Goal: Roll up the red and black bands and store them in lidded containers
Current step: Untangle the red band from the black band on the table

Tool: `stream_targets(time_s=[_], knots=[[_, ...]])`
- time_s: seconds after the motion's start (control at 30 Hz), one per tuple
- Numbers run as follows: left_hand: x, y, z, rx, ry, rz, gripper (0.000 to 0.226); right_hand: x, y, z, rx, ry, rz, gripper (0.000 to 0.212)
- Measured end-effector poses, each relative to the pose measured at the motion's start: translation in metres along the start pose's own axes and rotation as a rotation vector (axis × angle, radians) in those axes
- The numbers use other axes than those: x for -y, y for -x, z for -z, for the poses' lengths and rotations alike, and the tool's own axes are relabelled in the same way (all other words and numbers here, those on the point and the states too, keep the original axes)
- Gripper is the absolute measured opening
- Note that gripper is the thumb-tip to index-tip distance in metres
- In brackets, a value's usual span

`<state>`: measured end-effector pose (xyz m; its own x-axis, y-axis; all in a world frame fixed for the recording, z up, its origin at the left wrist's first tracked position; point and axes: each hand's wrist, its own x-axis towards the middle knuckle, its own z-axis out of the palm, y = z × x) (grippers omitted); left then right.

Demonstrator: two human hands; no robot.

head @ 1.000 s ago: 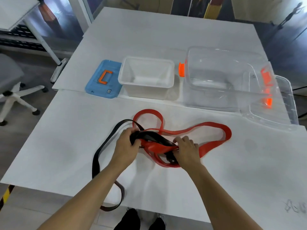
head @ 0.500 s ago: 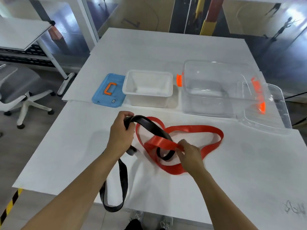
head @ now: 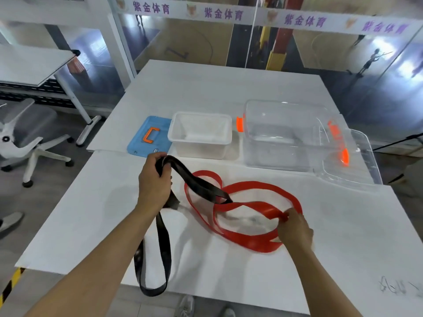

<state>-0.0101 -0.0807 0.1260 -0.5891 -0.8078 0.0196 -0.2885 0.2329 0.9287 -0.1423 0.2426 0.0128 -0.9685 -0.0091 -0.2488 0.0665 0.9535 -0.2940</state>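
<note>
Writing first: purple characters 紫金体育 repeated along a white banner (head: 229, 13) across the far glass wall; faint grey scribble (head: 392, 288) on the near right of the white table (head: 229, 92), too blurred to read. Left hand (head: 153, 181) raised above the table left of centre, back of the hand toward the camera, fingers curled round a bunched part of the black band (head: 201, 184), gripping it firmly. From that fist, one black length sloping down to the right and passing into the red loops, another dropping toward the near edge and hanging off the table as a long loop. Right hand (head: 295, 229) low on the table, right of centre, fingers bent and pinching a fold of the red band (head: 251, 241) at the right side of its tangle. Red band lying flat on the table in several overlapping loops between the two hands, crossed by the black one near the middle. Farther back, in a row: blue lid (head: 148, 138) with an orange handle on the left, flat on the table; white tub (head: 200, 133) just right of it, open; clear bin (head: 281, 133) with orange latches farther right, also open; clear lid (head: 357, 161) leaning against the bin's right side. Office chair (head: 25, 131) on the floor at far left; shoes visible beneath the near table edge.
</note>
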Motion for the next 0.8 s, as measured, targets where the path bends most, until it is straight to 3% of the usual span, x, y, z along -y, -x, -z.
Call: stream_targets(time_s=[0.23, 0.4, 0.53, 0.63, 0.7, 0.8], knots=[[-0.005, -0.003, 0.008, -0.089, 0.073, 0.016, 0.024, -0.025, -0.004, 0.013, 0.024, 0.064, -0.195, 0.024], [-0.007, -0.008, 0.017, -0.122, 0.083, 0.002, 0.022, -0.044, -0.006, 0.027, -0.025, -0.053, -0.276, 0.030], [-0.012, -0.011, 0.018, -0.123, 0.076, -0.018, 0.022, -0.061, -0.014, 0.055, -0.130, -0.296, -0.386, 0.035], [-0.015, -0.008, 0.013, -0.094, 0.046, -0.040, 0.025, -0.071, -0.021, 0.084, -0.302, -0.483, -0.336, 0.034], [-0.017, -0.004, 0.006, -0.064, 0.042, -0.063, 0.026, -0.073, -0.026, 0.106, -0.432, -0.534, -0.242, 0.022], [-0.021, 0.002, -0.006, -0.018, 0.080, -0.059, 0.029, -0.040, -0.005, 0.159, -0.587, -0.726, -0.071, 0.018]])
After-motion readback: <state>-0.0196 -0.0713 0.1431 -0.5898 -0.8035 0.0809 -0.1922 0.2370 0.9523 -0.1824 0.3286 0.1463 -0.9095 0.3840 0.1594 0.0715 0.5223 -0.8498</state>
